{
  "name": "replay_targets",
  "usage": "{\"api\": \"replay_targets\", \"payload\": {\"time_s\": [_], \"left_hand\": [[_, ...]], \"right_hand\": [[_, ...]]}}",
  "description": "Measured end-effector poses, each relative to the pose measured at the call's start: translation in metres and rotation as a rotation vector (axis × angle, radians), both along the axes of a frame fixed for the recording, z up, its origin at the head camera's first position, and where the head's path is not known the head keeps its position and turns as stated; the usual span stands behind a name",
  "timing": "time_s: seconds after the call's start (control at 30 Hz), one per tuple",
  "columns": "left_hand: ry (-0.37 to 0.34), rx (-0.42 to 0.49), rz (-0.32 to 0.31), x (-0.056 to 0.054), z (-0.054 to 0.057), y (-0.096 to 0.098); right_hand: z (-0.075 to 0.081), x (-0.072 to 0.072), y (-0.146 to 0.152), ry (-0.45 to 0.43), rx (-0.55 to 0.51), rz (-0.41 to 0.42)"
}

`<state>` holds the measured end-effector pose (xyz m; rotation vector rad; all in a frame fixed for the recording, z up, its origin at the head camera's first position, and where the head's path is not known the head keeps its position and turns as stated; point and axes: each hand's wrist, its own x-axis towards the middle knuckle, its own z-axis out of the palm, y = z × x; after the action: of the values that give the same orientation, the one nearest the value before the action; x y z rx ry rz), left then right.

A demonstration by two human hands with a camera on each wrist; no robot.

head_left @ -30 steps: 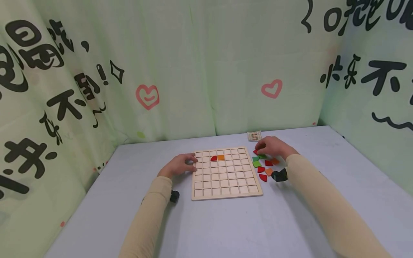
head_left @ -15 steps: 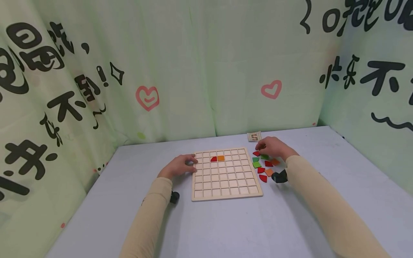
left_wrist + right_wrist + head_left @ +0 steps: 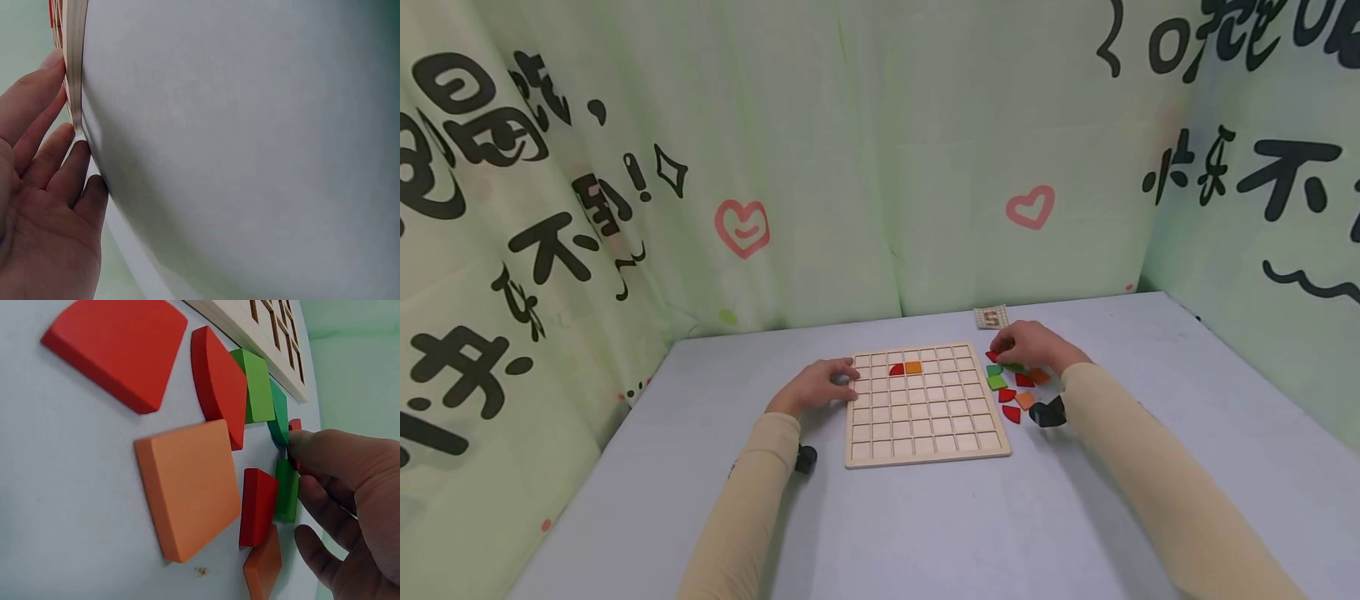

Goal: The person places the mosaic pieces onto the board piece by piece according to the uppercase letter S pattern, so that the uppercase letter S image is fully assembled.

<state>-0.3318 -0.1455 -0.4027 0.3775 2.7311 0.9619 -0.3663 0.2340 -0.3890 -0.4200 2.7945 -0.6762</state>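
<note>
My left hand (image 3: pixel 811 386) rests at the left edge of a wooden grid board (image 3: pixel 931 409), its fairly straight fingers touching the rim in the left wrist view. On the board, a red quarter-round tile (image 3: pixel 897 369) sits beside an orange square tile (image 3: pixel 913 367). Off the board's upper right corner, my right hand (image 3: pixel 1037 343) pinches a small red tile (image 3: pixel 295 424) between thumb and fingers, which partly hide it. Close by lie a dark green tile (image 3: pixel 279 412) and a green tile (image 3: pixel 287 490).
More loose tiles lie right of the board: a light green one (image 3: pixel 997 382), an orange square (image 3: pixel 1025 400) and several red ones, such as a quarter-round (image 3: pixel 1012 413). A small patterned card (image 3: pixel 992 317) lies at the table's back edge, before a printed curtain (image 3: pixel 880 167).
Over the last half second my right hand has shifted slightly left, and the red tile at its fingertips has moved a little with it. My left hand and the board have stayed put.
</note>
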Motion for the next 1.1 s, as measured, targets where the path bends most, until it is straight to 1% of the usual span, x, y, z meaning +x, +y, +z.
{"api": "replay_targets", "payload": {"time_s": [0.17,0.27,0.53,0.63,0.8,0.97,1.1], "left_hand": [[0.001,0.004,-0.005,0.001,0.002,0.001],[-0.005,0.002,-0.002,0.001,0.003,0.001],[0.000,0.000,-0.011,0.001,0.003,0.001],[-0.005,0.004,-0.004,0.002,0.003,0.001],[0.002,0.001,-0.011,0.001,0.003,0.001],[-0.009,0.004,-0.004,0.000,0.002,0.000],[-0.015,0.005,0.002,0.000,0.001,0.000]], "right_hand": [[-0.001,0.001,-0.003,0.012,-0.006,-0.009],[-0.002,0.000,-0.003,0.018,-0.008,-0.019],[-0.007,-0.003,-0.005,0.053,0.011,-0.015],[-0.007,-0.004,-0.005,0.063,0.012,-0.008],[-0.004,-0.002,-0.008,0.080,-0.009,0.008],[0.000,0.001,-0.016,0.088,-0.049,0.018],[-0.002,0.001,-0.026,0.125,-0.040,0.053]]}}
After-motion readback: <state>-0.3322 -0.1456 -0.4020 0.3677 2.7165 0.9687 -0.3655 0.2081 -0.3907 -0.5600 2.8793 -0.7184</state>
